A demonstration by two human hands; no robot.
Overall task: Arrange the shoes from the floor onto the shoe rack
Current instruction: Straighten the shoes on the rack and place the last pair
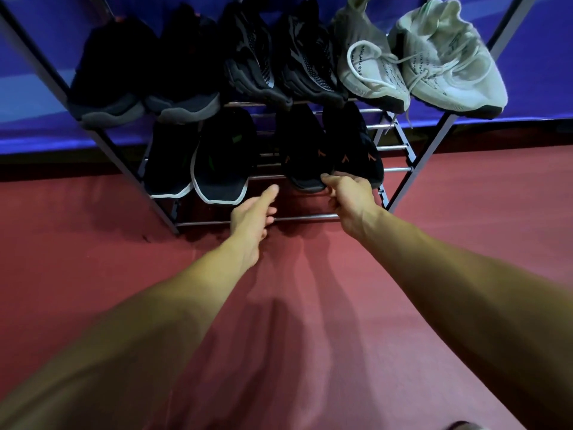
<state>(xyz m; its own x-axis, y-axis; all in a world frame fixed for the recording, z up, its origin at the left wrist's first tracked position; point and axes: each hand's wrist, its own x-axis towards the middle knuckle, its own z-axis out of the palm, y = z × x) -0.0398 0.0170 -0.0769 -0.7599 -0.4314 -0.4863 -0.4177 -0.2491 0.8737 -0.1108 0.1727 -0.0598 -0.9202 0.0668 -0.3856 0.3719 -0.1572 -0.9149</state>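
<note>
A metal shoe rack (pixel 393 148) stands against a blue wall. Its upper shelf carries several shoes: dark ones at the left and middle (pixel 257 57), a pale grey-white pair (pixel 446 60) at the right. On the lower shelf sit a black pair with white soles (pixel 221 156) and a black pair with orange marks (pixel 302 150). My right hand (pixel 348 197) pinches the toe of the left shoe of that orange-marked pair. My left hand (pixel 252 217) hovers in front of the shelf, fingers relaxed, holding nothing.
Red floor (pixel 93 259) spreads in front of the rack. The rack's bottom rail (pixel 305 217) runs just behind my hands. A dark object (pixel 462 426) peeks in at the bottom edge.
</note>
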